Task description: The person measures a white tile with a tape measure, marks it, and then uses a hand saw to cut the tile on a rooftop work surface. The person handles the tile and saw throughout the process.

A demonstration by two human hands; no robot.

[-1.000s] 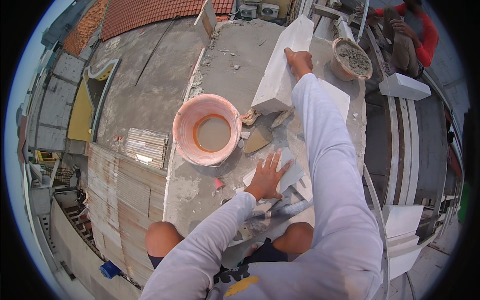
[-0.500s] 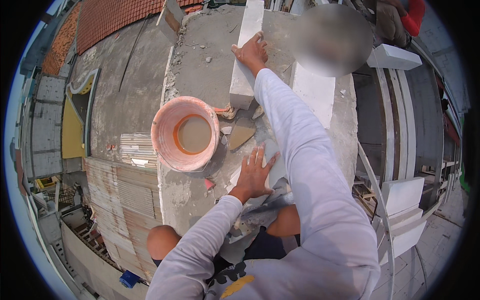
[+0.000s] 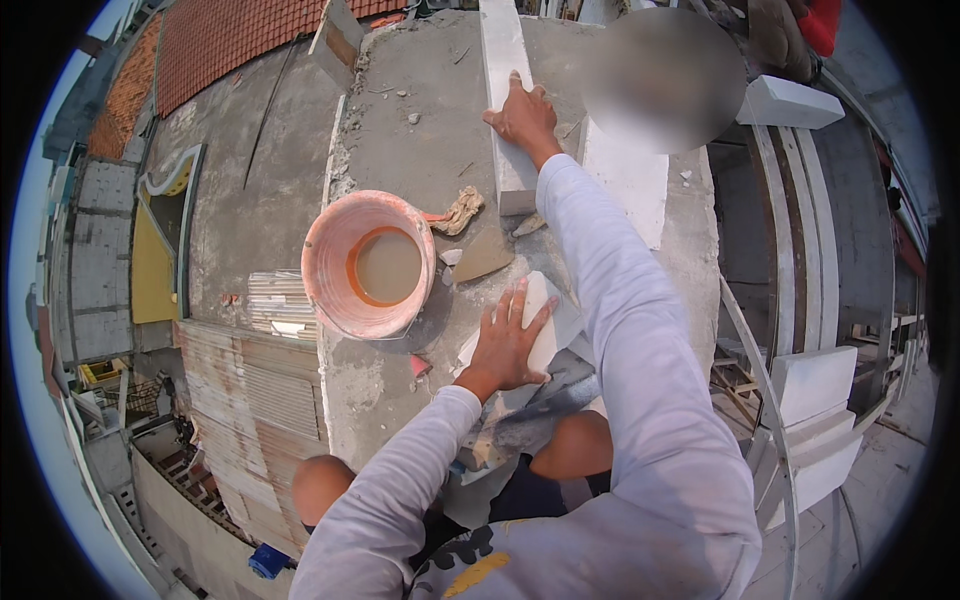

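My right hand [image 3: 527, 117] is stretched forward and grips a long white block [image 3: 512, 185] across its top, thumb at the left edge and fingers spread toward the right. The block lies lengthwise on a rough concrete slab. Nearer to me, my left hand [image 3: 508, 345] rests with spread fingers on a smaller white piece [image 3: 541, 322], partly hidden under the palm. Between the hands lies a flat triangular blade [image 3: 484, 256] like a trowel's, coated in grey-brown. A crumpled tan rag [image 3: 461, 212] sits beside an orange bucket [image 3: 330, 262] of murky liquid, left of my hands.
Another white block [image 3: 640, 190] lies to the right, below a blurred patch. Beyond the slab's right edge are beams and stacked white blocks [image 3: 815, 385]. A person in red [image 3: 820, 25] is at the far right. Lower roofing [image 3: 240, 400] lies past the left edge.
The long white block has shifted right with my right hand on it, uncovering more of the rag. My left hand stays near the same place, and more of the white piece shows.
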